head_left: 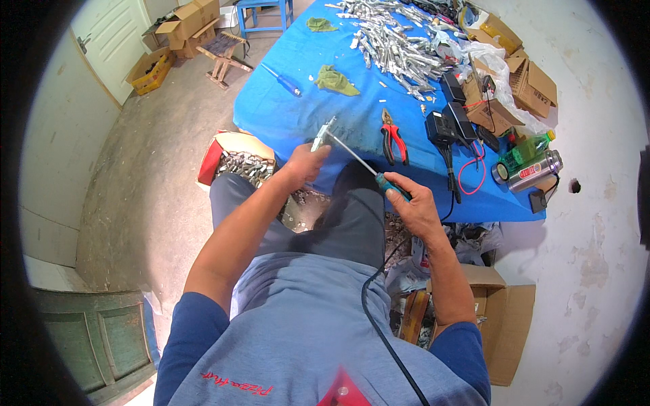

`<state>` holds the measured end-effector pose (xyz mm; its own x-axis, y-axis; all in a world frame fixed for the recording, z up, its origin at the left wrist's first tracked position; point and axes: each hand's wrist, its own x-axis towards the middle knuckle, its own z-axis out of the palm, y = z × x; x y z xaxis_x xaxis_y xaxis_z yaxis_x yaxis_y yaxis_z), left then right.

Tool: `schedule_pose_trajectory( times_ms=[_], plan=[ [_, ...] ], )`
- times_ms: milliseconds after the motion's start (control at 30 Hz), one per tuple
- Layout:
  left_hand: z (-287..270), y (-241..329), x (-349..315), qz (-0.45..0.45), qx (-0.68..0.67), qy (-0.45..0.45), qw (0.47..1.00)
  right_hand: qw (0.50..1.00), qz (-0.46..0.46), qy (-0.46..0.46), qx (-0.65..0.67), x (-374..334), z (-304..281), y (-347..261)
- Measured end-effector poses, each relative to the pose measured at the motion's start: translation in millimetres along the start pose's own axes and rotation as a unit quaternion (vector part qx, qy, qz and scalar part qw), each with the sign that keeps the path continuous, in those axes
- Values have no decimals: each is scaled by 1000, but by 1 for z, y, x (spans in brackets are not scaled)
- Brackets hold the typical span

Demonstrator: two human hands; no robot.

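- Silver metal piece (322,137), pinched in the left hand's (307,164) fingers over the near edge of the blue table (264,108): a loose pinch could let it twist or drop.
- Screwdriver (367,166), handle wrapped by the right hand's (417,205) closed fingers, tip at the piece: a slip under pressure might jab the left hand.
- Box (211,162) of small metal parts, beside the left knee.
- Green cloth (335,80), beyond the piece.
- Black cable (366,301), crossing the shirt; the right forearm may snag it.
- Red-handled pliers (394,141), possibly obstructing the right hand.
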<state>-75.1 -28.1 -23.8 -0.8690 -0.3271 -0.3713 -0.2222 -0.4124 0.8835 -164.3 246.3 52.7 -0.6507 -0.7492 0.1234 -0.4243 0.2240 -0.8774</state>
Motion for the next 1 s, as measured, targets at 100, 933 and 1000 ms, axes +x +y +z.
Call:
schedule_pose_trajectory(
  times_ms=[100, 933, 1000],
  plan=[
    [7, -2, 3, 25, 57, 49, 997, 992, 48, 52, 103, 5, 4, 1],
    [33, 33, -38, 33, 65, -64, 995, 922, 140, -66, 355, 164, 69, -8],
    [27, 32, -31, 35, 54, -49, 997, 920, 137, -82, 358, 177, 68, -9]
  ],
)
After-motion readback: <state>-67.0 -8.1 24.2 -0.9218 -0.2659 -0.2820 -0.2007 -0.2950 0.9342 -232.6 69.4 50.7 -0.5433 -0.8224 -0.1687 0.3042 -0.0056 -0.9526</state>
